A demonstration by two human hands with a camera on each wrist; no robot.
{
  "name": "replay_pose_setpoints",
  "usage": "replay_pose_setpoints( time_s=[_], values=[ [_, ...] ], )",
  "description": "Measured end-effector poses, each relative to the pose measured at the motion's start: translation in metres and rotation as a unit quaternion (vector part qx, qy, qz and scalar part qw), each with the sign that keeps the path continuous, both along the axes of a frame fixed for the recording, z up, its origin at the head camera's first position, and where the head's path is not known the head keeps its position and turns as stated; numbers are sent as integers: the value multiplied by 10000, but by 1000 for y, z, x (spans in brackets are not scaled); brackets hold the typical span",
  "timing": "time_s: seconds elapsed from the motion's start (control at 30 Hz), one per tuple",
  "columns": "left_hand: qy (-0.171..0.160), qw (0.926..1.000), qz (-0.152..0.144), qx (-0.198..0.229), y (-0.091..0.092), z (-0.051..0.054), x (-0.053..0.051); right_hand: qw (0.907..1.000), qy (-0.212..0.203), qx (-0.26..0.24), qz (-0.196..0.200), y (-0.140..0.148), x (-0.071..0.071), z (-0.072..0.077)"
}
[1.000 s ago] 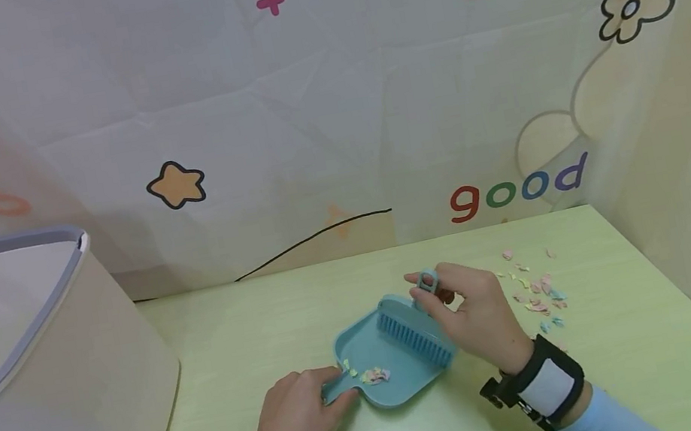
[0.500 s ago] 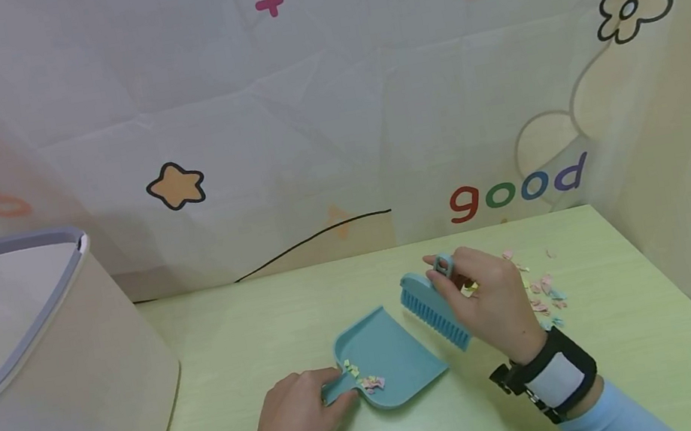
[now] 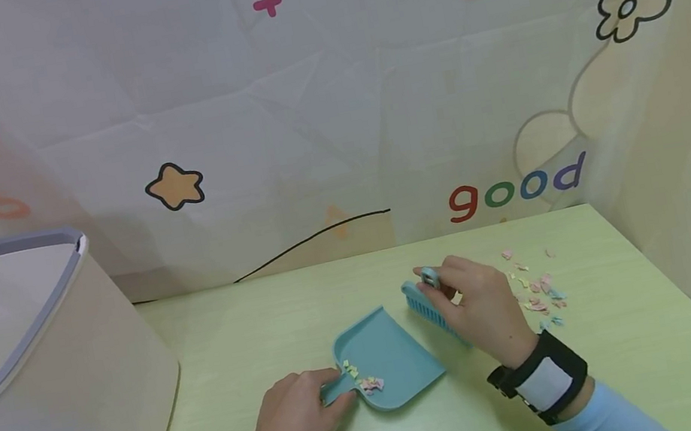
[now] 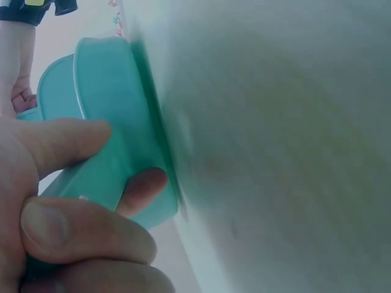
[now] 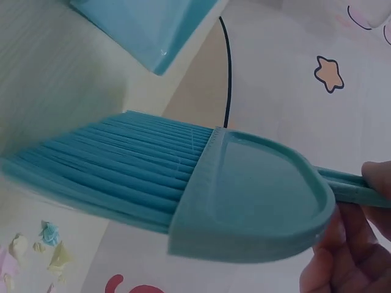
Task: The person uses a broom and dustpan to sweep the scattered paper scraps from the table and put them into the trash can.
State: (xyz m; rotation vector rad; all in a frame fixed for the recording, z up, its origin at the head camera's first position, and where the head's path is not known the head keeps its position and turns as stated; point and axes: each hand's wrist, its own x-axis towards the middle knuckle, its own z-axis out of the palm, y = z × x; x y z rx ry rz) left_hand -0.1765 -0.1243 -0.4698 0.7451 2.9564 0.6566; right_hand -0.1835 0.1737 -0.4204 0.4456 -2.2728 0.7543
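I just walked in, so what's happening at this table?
A person's left hand holds a blue dustpan by its handle, while the right hand grips a matching brush just off the pan's open edge. A few small scraps lie in the pan near the handle; more scraps are scattered on the table to the right. A white bin stands on the left.

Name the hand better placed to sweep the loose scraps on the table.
Probably the right hand: it holds the brush and is nearer the loose scraps, while the left hand grips the dustpan.
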Motion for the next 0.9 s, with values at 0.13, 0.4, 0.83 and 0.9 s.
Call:
replay_pose_setpoints(
  time_s=[0.13, 0.4, 0.83, 0.9],
  values=[
    [41, 10000, -5, -71, -1, 2, 0, 10000, 10, 5, 83, -4, 0, -2],
    [-46, 9999, -52, -81, -2, 3, 0, 9976, -77, -105, 676, -9, 1, -4],
    [5, 9999, -16, -140, -2, 2, 0, 9923, -400, -1084, 437, 8, 1, 14],
    [38, 9999, -1, -151, -1, 2, 0, 9929, -353, -1070, 393, 11, 0, 16]
  ],
)
